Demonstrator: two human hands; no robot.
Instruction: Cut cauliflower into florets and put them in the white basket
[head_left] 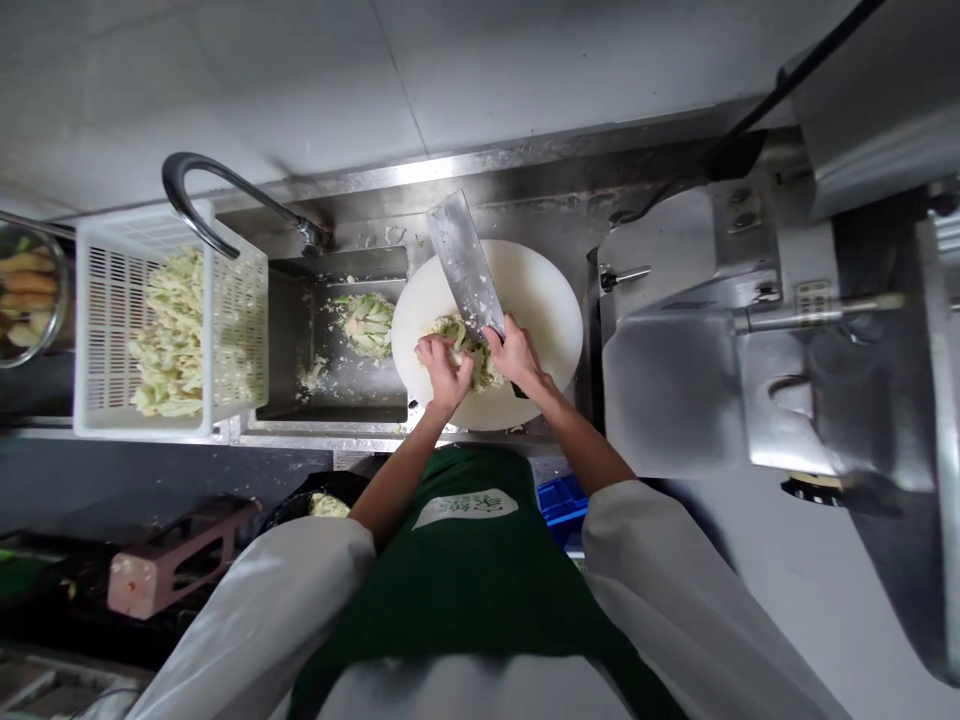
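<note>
A round white cutting board (544,290) lies on the steel counter, with a pale green and white cauliflower (450,328) near its middle. My right hand (516,357) is closed around the handle of a broad cleaver (466,262), whose blade points up and to the left across the board, beside the cauliflower. Small white crumbs stick to the blade. My left hand (445,372) rests on the cauliflower with curled fingers, gripping its near left side. Part of the cauliflower is hidden under the hands and blade.
Left of the board, a steel sink (337,385) holds another cauliflower head (367,324). A white basket (142,425) of cut pieces stands farther left, under a curved faucet (225,180). A metal machine (671,390) stands close on the right.
</note>
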